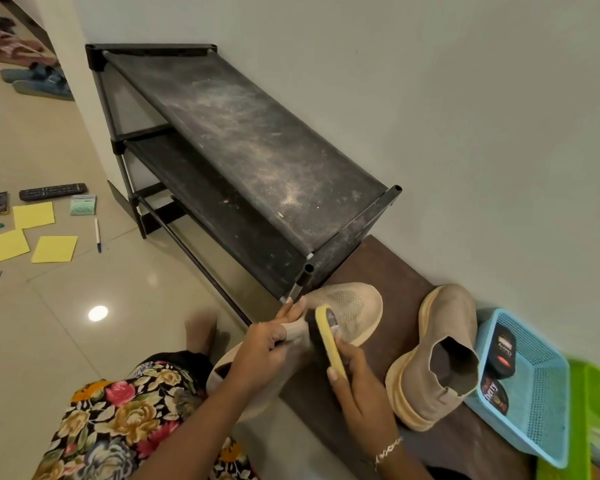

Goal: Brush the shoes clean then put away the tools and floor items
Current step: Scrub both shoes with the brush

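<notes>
A pale tiled floor runs along a plain wall, where a dusty black shoe rack stands with a low dark-brown worktop just beside it. The person sits at the worktop's edge. The left hand grips the knit collar of a beige slip-on shoe, holding it tilted with the toe towards the rack. The right hand is closed round a yellow-backed brush, whose bristles rest against the shoe's upper near the opening. The second beige shoe lies on its side on the worktop, touching a blue mesh basket that holds a polish bottle and a tin. Well apart on the floor are yellow paper sheets, a remote control and a pen. The step in hand looks like brushing the first shoe, so the task is likely early. The next move probably calls for short strokes along the knit while the left hand steadies and turns the shoe to reach its sole edge, before the other shoe gets its turn.
</notes>
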Motion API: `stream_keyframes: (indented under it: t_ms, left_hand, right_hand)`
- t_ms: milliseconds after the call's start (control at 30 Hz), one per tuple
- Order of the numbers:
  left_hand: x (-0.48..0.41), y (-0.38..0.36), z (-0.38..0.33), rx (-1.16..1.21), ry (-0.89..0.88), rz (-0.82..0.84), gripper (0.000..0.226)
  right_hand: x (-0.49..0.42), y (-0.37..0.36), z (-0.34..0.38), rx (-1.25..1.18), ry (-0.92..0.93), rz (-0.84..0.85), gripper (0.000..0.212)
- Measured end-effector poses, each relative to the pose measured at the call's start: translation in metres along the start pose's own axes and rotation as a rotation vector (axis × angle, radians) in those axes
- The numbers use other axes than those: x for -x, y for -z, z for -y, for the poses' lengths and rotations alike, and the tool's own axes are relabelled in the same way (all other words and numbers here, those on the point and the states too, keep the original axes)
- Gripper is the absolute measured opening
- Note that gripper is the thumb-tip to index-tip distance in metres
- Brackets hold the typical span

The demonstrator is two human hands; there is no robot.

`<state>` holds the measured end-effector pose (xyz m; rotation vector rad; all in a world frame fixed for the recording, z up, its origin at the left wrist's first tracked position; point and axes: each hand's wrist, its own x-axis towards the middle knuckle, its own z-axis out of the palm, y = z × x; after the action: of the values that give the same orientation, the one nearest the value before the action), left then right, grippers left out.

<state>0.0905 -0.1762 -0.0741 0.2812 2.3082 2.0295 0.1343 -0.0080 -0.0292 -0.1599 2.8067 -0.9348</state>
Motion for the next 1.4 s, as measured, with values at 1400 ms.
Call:
stream_keyframes:
  t_ms: [1400]
  left_hand:
    - [0.001,-0.003,-0.017,-0.031,0.064,-0.179,0.024]
  right_hand:
    - [-0.075,0.055,-0.042,0.584,-0.425,-0.127,0.047]
